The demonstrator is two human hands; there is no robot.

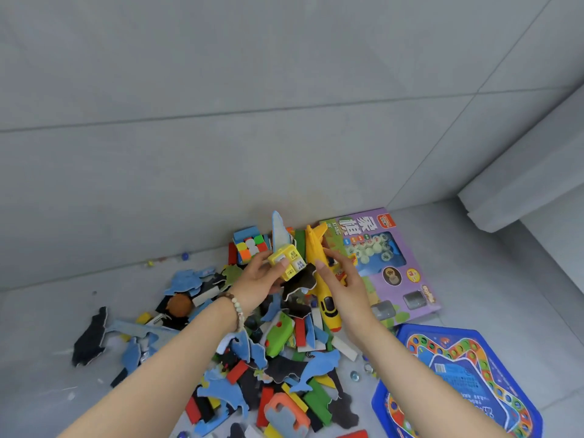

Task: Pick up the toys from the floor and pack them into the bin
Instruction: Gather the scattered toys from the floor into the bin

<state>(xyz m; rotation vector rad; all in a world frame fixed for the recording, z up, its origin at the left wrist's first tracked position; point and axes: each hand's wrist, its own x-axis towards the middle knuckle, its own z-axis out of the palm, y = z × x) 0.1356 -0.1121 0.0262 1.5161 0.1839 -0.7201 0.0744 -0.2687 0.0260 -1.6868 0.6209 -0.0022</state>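
Observation:
A heap of toys covers the grey floor in front of me: foam animal shapes, coloured blocks, a green piece. Above it my left hand grips a yellow cube, with a pale blue foam piece held against it and a dark foam piece below. My right hand holds a yellow toy plane by its body, nose pointing down toward me. The two hands sit close together. No bin is in view.
A colour puzzle cube stands by the wall. A purple board-game box lies at the right, a blue hexagonal game board nearer me. Marbles are scattered about. A grey wall rises behind, and a pale ledge juts out at the right.

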